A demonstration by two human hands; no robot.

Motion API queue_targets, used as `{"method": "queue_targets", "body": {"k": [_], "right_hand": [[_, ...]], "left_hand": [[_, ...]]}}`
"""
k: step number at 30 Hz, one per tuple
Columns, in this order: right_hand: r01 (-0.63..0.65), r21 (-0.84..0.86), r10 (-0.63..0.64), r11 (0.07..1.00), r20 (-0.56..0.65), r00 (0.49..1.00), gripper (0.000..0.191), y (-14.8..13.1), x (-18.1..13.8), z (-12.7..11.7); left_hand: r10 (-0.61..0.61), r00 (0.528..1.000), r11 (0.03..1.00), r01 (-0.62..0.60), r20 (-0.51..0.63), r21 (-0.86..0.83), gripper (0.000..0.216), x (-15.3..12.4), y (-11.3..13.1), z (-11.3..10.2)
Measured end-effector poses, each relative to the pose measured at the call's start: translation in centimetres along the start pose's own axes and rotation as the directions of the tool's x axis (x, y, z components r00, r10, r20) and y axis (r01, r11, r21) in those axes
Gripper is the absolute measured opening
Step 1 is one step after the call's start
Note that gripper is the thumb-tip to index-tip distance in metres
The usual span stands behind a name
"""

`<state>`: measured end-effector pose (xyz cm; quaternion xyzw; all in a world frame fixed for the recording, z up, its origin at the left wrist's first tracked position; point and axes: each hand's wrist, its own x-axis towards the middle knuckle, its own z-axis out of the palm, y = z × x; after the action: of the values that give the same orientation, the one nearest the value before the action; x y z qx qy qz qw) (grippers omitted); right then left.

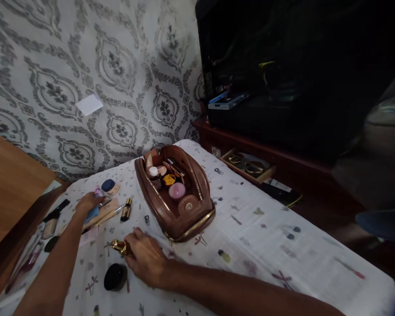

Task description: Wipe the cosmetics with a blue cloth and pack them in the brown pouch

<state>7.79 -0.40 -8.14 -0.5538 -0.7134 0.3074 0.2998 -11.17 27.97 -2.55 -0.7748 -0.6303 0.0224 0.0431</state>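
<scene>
In the head view, an unzipped brown leather-look bag with gold zips [197, 228] sits on a white cloth printed with small coloured motifs [250, 245]. The right hand [146, 256] is just in front of the bag, its fingers curled around a shiny gold cylindrical container [120, 247], whose gold end points away from the palm. Near that hand, apart from the container, lies a round black-topped jar [115, 276].

The left hand [88, 204] reaches over the cluster on the left, its fingertips at a small pink-purple item [98, 191]; whether they pinch it or merely touch it, I cannot tell. Just beside are a round jar with a dark blue lid [110, 187], pale wooden-handled brushes [107, 216] and a small dark bottle with a gold cap [126, 210]. Farther left lies a clear bottle of beige liquid [50, 227].

The handling looks partway along. At least 3 things are already inside the bag: a glossy pink round container [177, 191], a white-capped bottle [153, 171] and an amber-yellow piece [169, 179]. The jars, brushes and bottles named above remain outside it, as does the gold container, held well short of the bag's mouth.
</scene>
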Motion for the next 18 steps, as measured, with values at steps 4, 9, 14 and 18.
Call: {"method": "queue_targets", "body": {"k": [4, 9, 14, 18], "right_hand": [[0.012, 0.024, -0.011, 1.0, -0.024, 1.0, 0.027, 0.1, 0.1, 0.3], [0.003, 0.024, -0.003, 1.0, -0.011, 1.0, 0.025, -0.2, 0.1, 0.0], [0.016, 0.035, -0.015, 0.999, -0.039, 0.999, 0.023, -0.1, 0.1, 0.2], [0.011, 0.023, -0.01, 1.0, -0.038, 0.999, 0.025, 0.1, 0.1, 0.3]], "left_hand": [[-0.132, 0.991, 0.99, 0.131, 0.01, 0.056, 0.034, -1.3, 0.8, -0.3], [-0.085, 0.986, 0.994, 0.094, -0.143, 0.057, 0.027, -3.4, 2.6, -2.1], [0.093, 0.94, 0.995, -0.1, -0.329, -0.005, 0.036, -3.4, 8.3, -8.2], [0.35, 0.868, 0.926, -0.378, -0.352, -0.011, 0.041, -3.1, 15.6, -13.3]]}}
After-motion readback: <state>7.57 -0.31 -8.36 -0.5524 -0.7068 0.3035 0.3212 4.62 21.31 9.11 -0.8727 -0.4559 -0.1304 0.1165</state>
